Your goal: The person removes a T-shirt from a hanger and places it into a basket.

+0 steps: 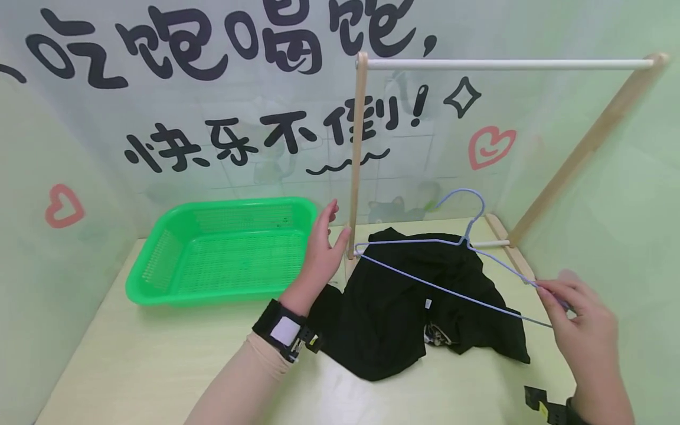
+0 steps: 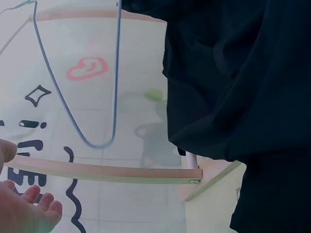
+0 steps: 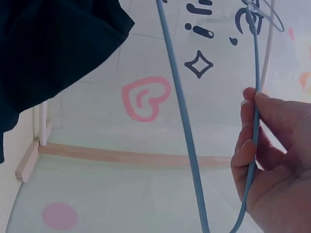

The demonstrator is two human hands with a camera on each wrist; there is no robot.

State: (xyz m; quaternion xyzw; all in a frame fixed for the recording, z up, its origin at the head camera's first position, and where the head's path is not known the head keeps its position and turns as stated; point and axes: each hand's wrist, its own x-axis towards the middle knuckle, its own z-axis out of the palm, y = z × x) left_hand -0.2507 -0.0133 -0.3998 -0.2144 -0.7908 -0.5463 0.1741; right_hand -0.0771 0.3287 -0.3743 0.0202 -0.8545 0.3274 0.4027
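Note:
My right hand [image 1: 584,324] pinches a thin blue wire hanger [image 1: 414,273] near one shoulder end, and its hook points up. In the right wrist view, thumb and fingers close round the hanger wire [image 3: 256,116]. The hanger is held above a crumpled black garment [image 1: 393,307] that lies on the table, with a small white tag and a printed patch showing. My left hand [image 1: 325,248] is raised beside the hanger's other end, fingers apart and holding nothing. The left wrist view catches only part of that hand [image 2: 29,208], below the hanger's rounded end.
A green plastic basket [image 1: 154,248] stands at the back left of the table [image 1: 175,366]. Behind the garment rises a wooden rack with a white rod [image 1: 504,64]; its left post [image 1: 358,153] is close to my left hand. Printed walls enclose the back and sides.

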